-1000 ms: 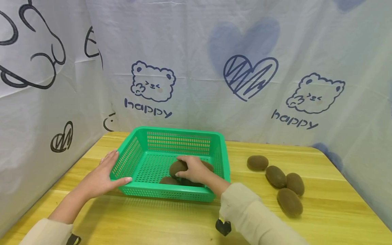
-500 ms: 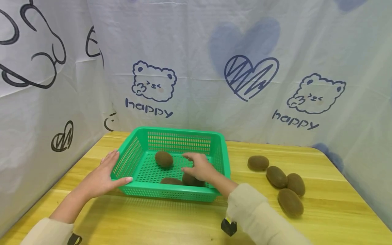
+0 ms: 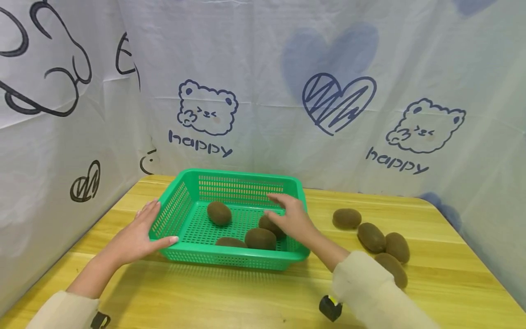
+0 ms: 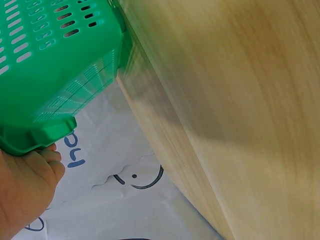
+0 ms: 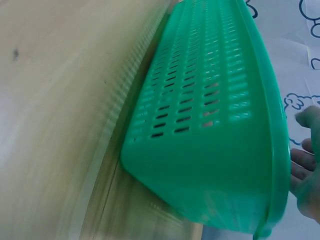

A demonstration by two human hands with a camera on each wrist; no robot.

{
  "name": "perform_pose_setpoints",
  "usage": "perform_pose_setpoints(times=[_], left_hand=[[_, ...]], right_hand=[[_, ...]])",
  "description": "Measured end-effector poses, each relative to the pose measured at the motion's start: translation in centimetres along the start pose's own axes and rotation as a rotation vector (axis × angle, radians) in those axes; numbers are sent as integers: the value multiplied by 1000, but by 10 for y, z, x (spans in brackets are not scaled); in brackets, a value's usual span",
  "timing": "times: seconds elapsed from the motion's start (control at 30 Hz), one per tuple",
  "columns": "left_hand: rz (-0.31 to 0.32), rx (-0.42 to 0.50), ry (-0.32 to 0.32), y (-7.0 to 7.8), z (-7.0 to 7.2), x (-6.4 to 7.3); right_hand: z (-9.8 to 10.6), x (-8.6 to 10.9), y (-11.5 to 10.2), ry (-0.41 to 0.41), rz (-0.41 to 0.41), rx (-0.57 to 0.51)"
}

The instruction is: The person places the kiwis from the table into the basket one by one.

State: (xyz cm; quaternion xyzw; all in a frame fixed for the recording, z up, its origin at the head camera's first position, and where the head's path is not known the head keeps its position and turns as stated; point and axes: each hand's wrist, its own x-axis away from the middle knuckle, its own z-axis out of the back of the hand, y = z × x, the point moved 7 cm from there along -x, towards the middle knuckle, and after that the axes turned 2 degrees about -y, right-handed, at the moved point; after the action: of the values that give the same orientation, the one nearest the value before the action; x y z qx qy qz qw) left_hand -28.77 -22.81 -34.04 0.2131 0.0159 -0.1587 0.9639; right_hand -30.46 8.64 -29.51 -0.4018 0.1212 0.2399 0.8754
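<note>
Right grip is moving rightward and is now hanging over the right side of the basket, fingers and thumb apart. Far-left kiwi, gripped a second ago, is now lying on the basket floor, farther back and left. Front-right kiwi is now showing whole; rear-right kiwi is again peeking out past the thumb. Right sleeve is now covering part of the nearest kiwi outside the basket.

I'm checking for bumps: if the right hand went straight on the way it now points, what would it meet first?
The basket, probably its far side. The height of the right hand is hard to judge, though, so it might pass over instead.
</note>
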Motion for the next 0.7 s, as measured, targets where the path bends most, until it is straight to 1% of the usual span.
perform_pose_setpoints(times=[0.1,0.27,0.47,0.63,0.7], left_hand=[[-1,-3,2,0,0,0],[-2,1,2,1,0,0],[-2,3,3,1,0,1],[-4,1,7,2,1,0],[-4,0,6,2,1,0]], right_hand=[[11,6,2,54,-8,7],[26,17,2,131,40,48],[38,32,1,182,108,89],[42,45,1,215,170,118],[43,49,1,219,181,137]])
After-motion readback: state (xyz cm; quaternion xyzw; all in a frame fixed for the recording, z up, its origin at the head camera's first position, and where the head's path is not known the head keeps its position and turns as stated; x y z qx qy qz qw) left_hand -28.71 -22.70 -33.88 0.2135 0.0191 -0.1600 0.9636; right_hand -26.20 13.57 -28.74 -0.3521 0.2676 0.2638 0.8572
